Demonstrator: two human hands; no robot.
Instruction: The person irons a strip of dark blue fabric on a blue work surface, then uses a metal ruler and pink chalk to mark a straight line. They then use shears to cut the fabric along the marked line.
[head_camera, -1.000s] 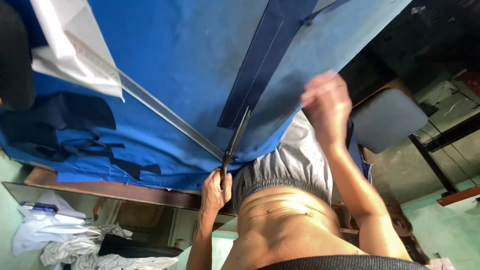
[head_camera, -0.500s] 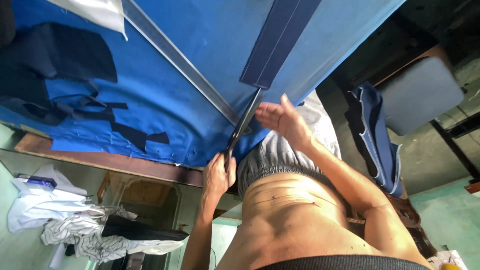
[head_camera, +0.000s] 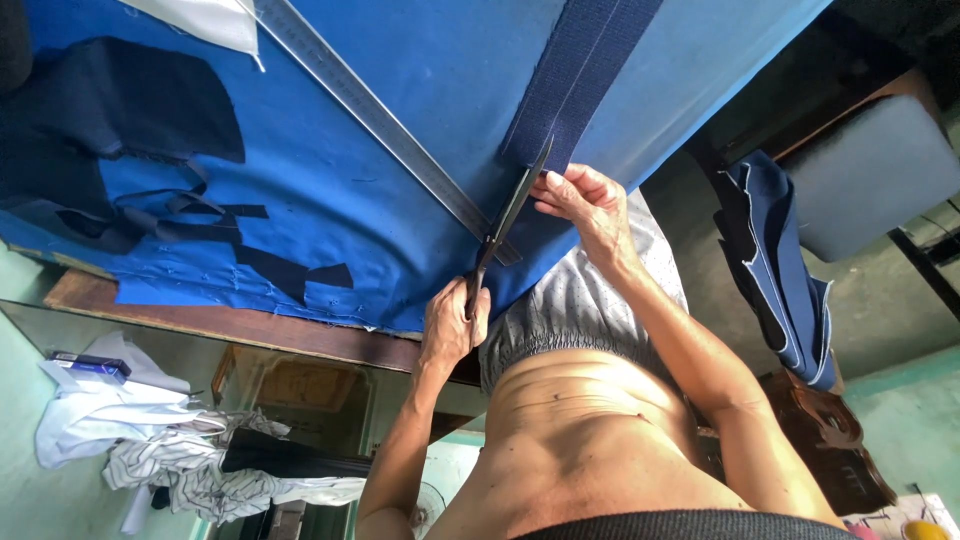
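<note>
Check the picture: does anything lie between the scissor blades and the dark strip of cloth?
Nothing visible does. The scissors in the left hand already reach the end of the navy strip, which the right hand pinches. The metal ruler lies to one side.

Ruler (head_camera: 385, 125) beside strip (head_camera: 580, 75) on cloth (head_camera: 420, 60)

A dim workroom with pale green walls

A blue cloth covered the wooden table (head_camera: 250, 325). A grey cushioned chair (head_camera: 870, 175) stood near dark blue garments (head_camera: 775, 260), and crumpled white and striped clothes (head_camera: 170, 450) lay heaped on the floor.
</note>
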